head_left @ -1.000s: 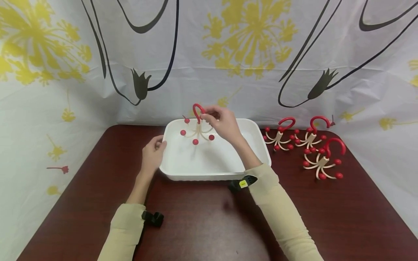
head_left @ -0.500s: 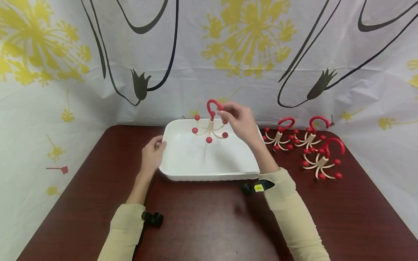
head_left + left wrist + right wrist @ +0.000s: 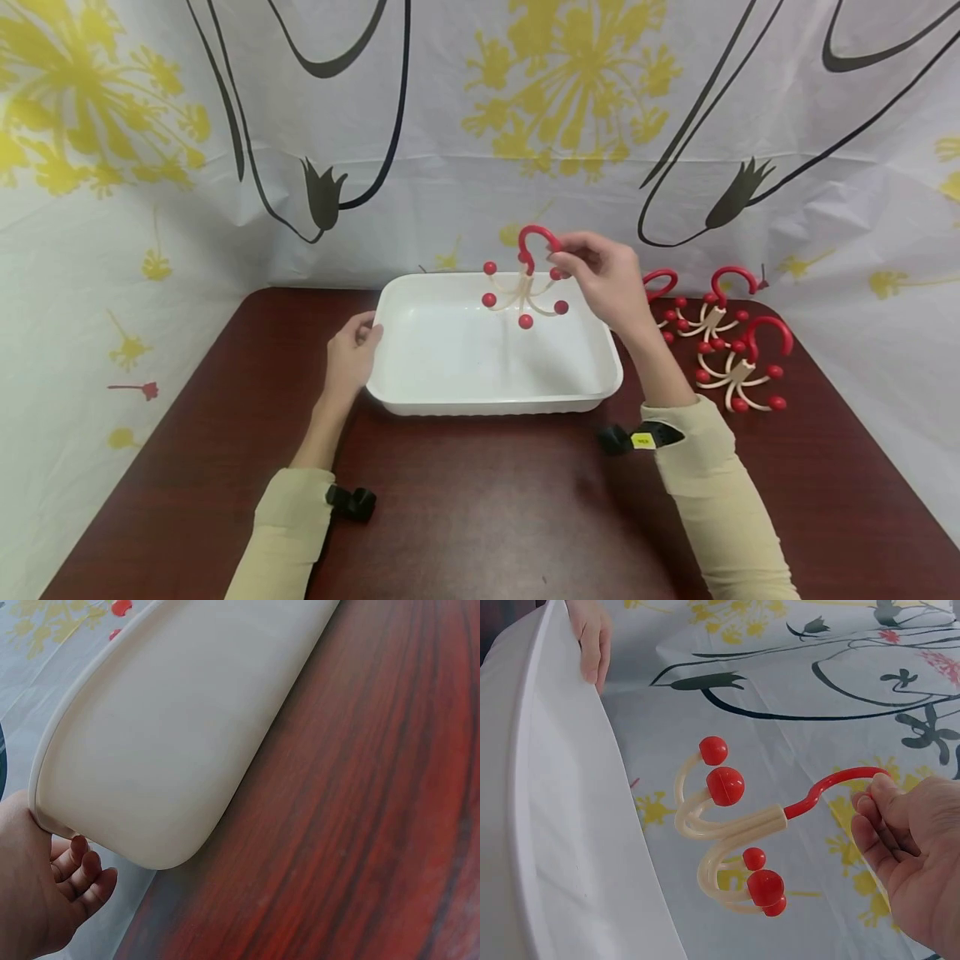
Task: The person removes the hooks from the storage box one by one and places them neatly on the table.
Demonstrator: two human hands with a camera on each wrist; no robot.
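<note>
A white rectangular tray (image 3: 427, 367) rests on the table, nothing lying in it. My left hand (image 3: 350, 354) grips its left end, with curled fingers (image 3: 88, 874) beneath the rim in the left wrist view. Above the tray's right half, my right hand (image 3: 606, 279) pinches the tip of the red hook of a multi-arm hook hanger (image 3: 526, 292). The hanger hangs upright; its cream arms (image 3: 739, 826) curve outward and end in red balls. In the head view the right hand partly covers the nearest of the hangers left on the table.
To the tray's right stand more hook hangers: one mostly hidden behind the hand with its red hook (image 3: 662, 283) showing, a hanger (image 3: 712, 318) beside it, and a hanger (image 3: 741, 375) nearer. A patterned white cloth (image 3: 450, 100) rises behind the dark red-brown table (image 3: 465, 500).
My right hand has carried the hook hanger rightward, from over the tray's left-middle to over its right half. The left hand and the tray have stayed in place.
</note>
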